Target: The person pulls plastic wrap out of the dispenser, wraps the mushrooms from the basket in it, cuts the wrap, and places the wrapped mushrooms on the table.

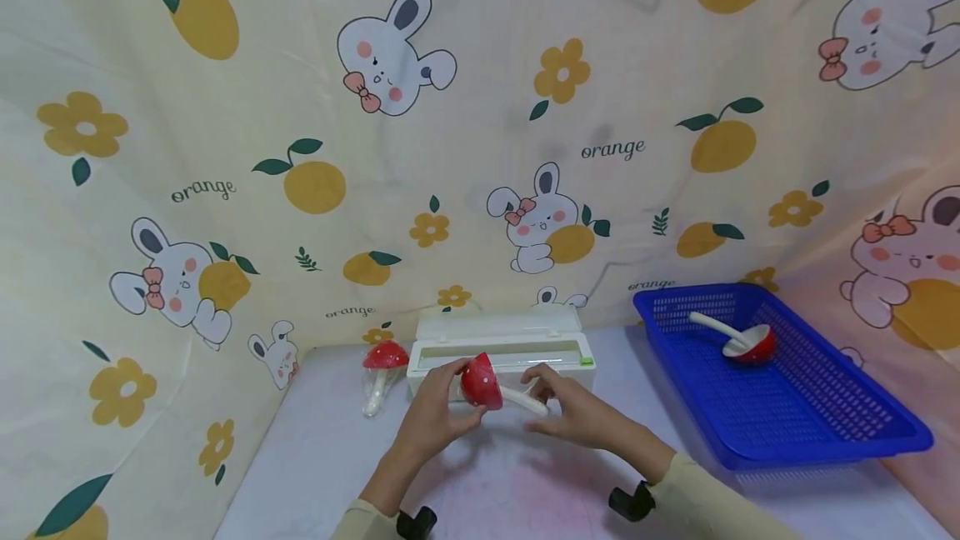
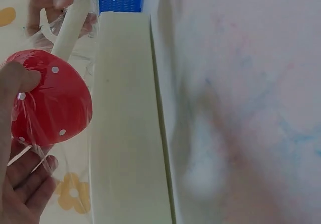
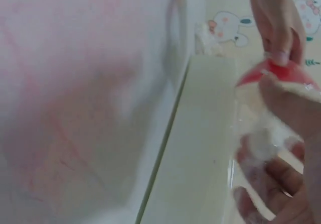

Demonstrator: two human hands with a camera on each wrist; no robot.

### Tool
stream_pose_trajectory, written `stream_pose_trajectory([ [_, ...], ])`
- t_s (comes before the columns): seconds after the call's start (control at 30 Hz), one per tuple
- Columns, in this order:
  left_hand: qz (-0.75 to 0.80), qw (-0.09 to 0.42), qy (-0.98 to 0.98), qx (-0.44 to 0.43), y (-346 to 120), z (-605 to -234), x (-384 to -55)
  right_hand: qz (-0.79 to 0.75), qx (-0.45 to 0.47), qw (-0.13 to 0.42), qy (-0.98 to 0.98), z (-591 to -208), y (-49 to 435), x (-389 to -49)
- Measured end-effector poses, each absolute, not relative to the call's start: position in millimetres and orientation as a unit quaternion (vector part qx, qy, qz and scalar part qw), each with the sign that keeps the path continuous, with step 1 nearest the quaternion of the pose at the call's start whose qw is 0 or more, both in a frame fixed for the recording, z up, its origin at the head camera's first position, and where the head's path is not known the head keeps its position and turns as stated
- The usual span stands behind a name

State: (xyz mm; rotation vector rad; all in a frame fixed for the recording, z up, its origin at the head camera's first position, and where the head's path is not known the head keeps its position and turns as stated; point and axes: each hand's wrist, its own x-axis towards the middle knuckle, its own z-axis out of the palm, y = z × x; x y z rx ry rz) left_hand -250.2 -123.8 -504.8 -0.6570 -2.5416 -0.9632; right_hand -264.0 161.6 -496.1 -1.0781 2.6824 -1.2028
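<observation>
A mushroom-shaped ladle with a white-dotted red bowl and a white handle is held up before a white cling film box. Clear film wraps the ladle, its creases and loose edges showing in the left wrist view. My left hand grips the red bowl between thumb and fingers. Around the end of the white handle curl the fingers of my right hand, the thumb below it. In the right wrist view, the right hand is blurred round the filmed handle.
Left of the box, another film-wrapped mushroom ladle lies bowl-end away on the table. A blue basket at the right holds an unwrapped mushroom ladle. The box lid stands raised at the back, close to the patterned curtain.
</observation>
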Motion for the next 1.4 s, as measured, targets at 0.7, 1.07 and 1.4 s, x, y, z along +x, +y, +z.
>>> stream_pose_trajectory([
  [0.7, -0.456, 0.082, -0.862, -0.204, -127.5, -496.8, -265.0, -0.386, -0.293, -0.14, 0.863, -487.1, 157.7, -272.9],
  [1.07, -0.436, 0.141, -0.867, -0.193, -128.5, -479.9, -270.3, -0.409, -0.294, -0.132, 0.854, -459.7, 155.1, -280.2],
  [1.4, -0.46, 0.18, -0.852, -0.174, -124.2, -463.2, -272.7, -0.405, -0.291, -0.169, 0.85, -445.9, 151.9, -285.5],
])
